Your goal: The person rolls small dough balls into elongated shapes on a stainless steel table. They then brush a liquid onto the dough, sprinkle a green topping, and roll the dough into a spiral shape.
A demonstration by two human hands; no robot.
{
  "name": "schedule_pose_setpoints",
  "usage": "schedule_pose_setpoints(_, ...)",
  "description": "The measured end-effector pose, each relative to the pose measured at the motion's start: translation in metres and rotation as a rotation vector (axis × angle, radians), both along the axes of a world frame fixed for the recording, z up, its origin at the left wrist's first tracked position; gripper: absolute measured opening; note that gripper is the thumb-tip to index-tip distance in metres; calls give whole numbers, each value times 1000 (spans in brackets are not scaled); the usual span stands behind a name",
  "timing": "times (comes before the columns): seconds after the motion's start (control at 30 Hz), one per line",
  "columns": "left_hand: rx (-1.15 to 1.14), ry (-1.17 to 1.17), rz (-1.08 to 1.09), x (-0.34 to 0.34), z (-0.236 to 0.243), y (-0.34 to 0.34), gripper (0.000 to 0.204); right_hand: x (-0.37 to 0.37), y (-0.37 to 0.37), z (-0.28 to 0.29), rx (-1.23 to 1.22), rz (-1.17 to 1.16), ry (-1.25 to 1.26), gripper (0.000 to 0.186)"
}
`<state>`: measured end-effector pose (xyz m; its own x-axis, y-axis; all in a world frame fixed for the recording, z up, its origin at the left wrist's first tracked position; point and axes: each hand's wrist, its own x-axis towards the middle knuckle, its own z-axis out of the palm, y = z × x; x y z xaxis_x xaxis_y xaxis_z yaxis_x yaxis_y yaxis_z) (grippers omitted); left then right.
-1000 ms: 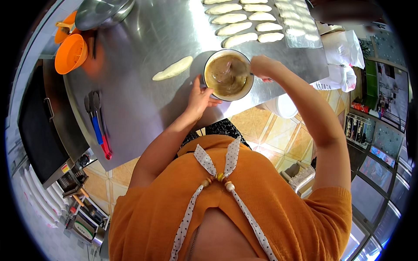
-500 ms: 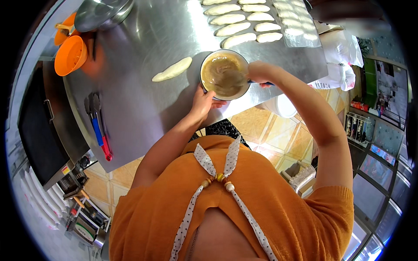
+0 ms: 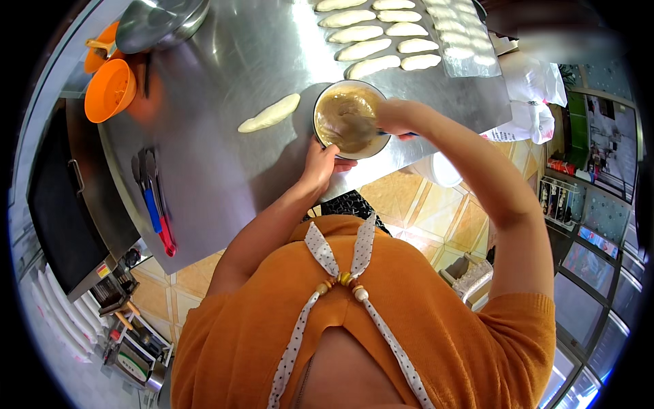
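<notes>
Near the front edge of the steel table stands a round, dark-rimmed bowl (image 3: 330, 112) of brown, glossy liquid. My left hand (image 3: 320, 165) grips its near left side, thumb up by the rim and fingers beneath. Over the bowl's right rim, my right hand (image 3: 398, 117) is closed around the blue handle of a stirring tool, whose head is blurred in the liquid, so its kind cannot be made out. One shaped piece of pale dough (image 3: 270, 113) lies alone on the table to the left of the bowl.
Rows of dough pieces (image 3: 373, 66) lie at the far right, some under clear plastic (image 3: 470, 66). Tongs with blue and red handles (image 3: 156, 204) rest at the left. Orange bowls (image 3: 102, 102) and a metal bowl (image 3: 157, 31) stand far left. A white bucket (image 3: 444, 170) is below the table's edge.
My right hand has moved slightly left and inward over the bowl, and the swirl in the brown liquid has shifted. My left hand keeps its hold on the bowl.
</notes>
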<state>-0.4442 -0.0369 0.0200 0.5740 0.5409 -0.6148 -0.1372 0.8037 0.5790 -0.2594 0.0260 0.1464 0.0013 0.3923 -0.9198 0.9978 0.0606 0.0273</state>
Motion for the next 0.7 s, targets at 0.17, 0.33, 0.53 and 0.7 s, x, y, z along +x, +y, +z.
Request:
schedule_pose_setpoints(0.17,-85,-23,13,9,9,-6,43,22,6,-19,144,-134,69,25)
schedule_pose_setpoints(0.33,21,145,-41,-14,2,10,56,24,-12,14,186,-513,-24,20)
schedule_pose_setpoints(0.53,93,137,-96,-11,11,20,51,17,0,-33,40,-53,20,14)
schedule_pose_setpoints(0.7,20,74,-81,1,9,9,52,47,0,-43,214,-1,39,23)
